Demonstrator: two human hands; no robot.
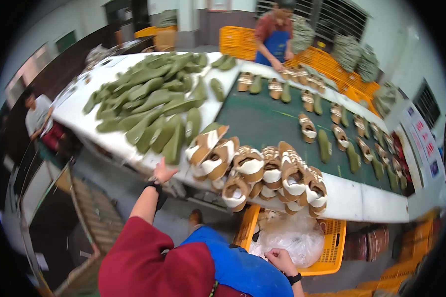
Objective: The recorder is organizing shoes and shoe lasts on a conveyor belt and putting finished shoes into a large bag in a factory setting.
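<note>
My left hand (164,172) is open, fingers spread, at the near edge of the white table. Closest to it is the tip of a green shoe last (174,148) at the front of a large heap of green shoe lasts (148,91). Just right of that heap, brown and white shoes (248,163) stand piled at the table's edge. Low on my right side, my right hand (281,260) is closed with curled fingers beside a yellow crate (335,247). Whatever it may hold is hidden. Clear plastic bags (295,236) fill the crate.
Shoes and green lasts lie in rows on a dark green belt (267,123). A person in a blue apron (275,42) works across the table; another person (42,116) sits at left. Yellow crates (238,40) and stuffed sacks (349,52) stand behind. A ribbed brown panel (96,208) stands left of me.
</note>
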